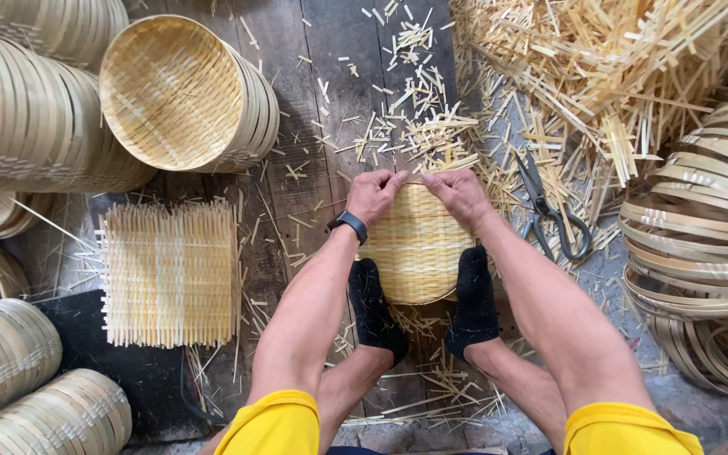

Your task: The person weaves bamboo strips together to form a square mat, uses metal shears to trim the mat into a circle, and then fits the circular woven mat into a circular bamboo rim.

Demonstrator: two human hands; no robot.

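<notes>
At the far left, stacks of finished bamboo baskets [27, 109] lie on their sides, and more of them [35, 396] lie at the bottom left corner. One open round basket [174, 93] shows its woven inside to the camera. Below it, a flat square woven mat [170, 271] lies on the wooden floor [313, 76], partly over a black sheet [103, 362].

In the middle, the person sits with both feet in black socks [473, 295] pressed against the sides of a small round woven basket [414, 248], which stands on the floor between the feet. The left hand [372, 195], with a black watch [349, 224] on the wrist, grips the far rim of this basket with the fingers curled over the edge. The right hand [458, 194] grips the same rim just beside it, fingers also curled closed on the weave; the two hands almost touch.

To the right, black scissors [549, 215] lie among loose bamboo strips [600, 76]. At the far right edge, a pile of bent bamboo hoops [701, 244] rests.
</notes>
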